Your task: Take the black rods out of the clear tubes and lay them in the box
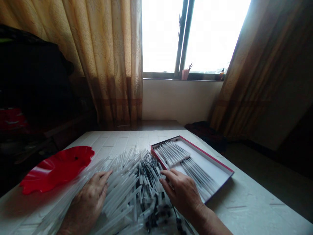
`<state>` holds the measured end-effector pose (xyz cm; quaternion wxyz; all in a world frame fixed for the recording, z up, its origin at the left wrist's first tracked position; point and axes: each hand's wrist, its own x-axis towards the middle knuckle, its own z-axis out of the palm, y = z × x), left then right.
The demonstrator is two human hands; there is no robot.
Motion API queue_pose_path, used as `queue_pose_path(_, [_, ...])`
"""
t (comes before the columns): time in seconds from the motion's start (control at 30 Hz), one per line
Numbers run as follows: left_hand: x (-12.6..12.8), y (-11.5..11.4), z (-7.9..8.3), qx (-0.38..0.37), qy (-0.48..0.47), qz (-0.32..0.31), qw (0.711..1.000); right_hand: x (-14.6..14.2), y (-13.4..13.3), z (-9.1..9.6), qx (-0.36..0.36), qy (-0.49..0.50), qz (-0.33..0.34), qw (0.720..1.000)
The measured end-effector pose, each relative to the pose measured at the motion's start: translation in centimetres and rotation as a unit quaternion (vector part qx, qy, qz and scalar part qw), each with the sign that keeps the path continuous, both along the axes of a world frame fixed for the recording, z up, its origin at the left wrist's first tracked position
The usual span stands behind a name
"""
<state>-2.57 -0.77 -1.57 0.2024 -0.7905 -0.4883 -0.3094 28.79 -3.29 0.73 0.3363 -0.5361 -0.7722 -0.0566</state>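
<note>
My left hand point(89, 199) lies flat and open along the near side of a heap of clear plastic tubes point(129, 192), closed on nothing; resting it there seems to hold the loose pile together. My right hand point(179, 192) sits at the heap's other side, its fingers bent down among the black-tipped ends. Whether those fingers have hold of a tube, I cannot tell from this view. The heap lies between my hands, its tubes crossing every which way. Just beyond my right hand, a shallow white tray with a red rim point(206, 154) keeps more tubes in tidy parallel rows, apparently so they stay apart from the heap. A scalloped red dish point(57, 169) sits at the left of the frame, just beside the heap, on a white tiled table point(244, 202). At the upper part of the frame, patterned curtains point(114, 65) flank a bright window point(195, 36), with a pink cup point(185, 74) on its sill.
</note>
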Motion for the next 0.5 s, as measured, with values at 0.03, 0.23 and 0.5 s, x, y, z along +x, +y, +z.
queue_pose_path(0.03, [0.0,0.0,-0.1,-0.007,-0.003,-0.006,1.000,0.3,0.1,0.0,-0.002,0.005,0.000,1.000])
queue_pose_path(0.23, [-0.3,0.0,-0.5,-0.005,-0.005,-0.009,1.000,3.5,1.1,0.3,-0.021,0.029,-0.058,0.998])
queue_pose_path(0.5, [-0.2,-0.4,0.0,-0.007,-0.023,-0.016,1.000,8.5,2.8,0.6,-0.092,-0.007,-0.211,0.973])
